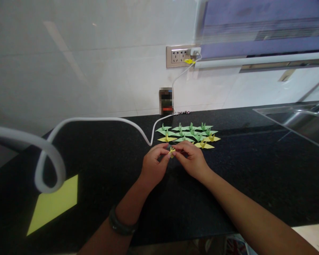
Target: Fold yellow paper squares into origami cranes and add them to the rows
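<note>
A: Grip status?
B: Left hand [155, 162] and right hand [193, 161] both pinch a small yellow folded paper [172, 152] between fingertips, mid-scene over the black counter [108, 198].
A: Nearby?
B: Green cranes [191, 132] and yellow cranes [203, 145] in rows, just far of the hands. Yellow sheet [57, 203] lies near left; white cable [103, 119] loops at left.

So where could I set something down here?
Bare countertop shows between the right forearm and sink, and between the yellow paper and left forearm. Crowded: just beyond the left hand and right hand, where green and yellow paper cranes cluster.
</note>
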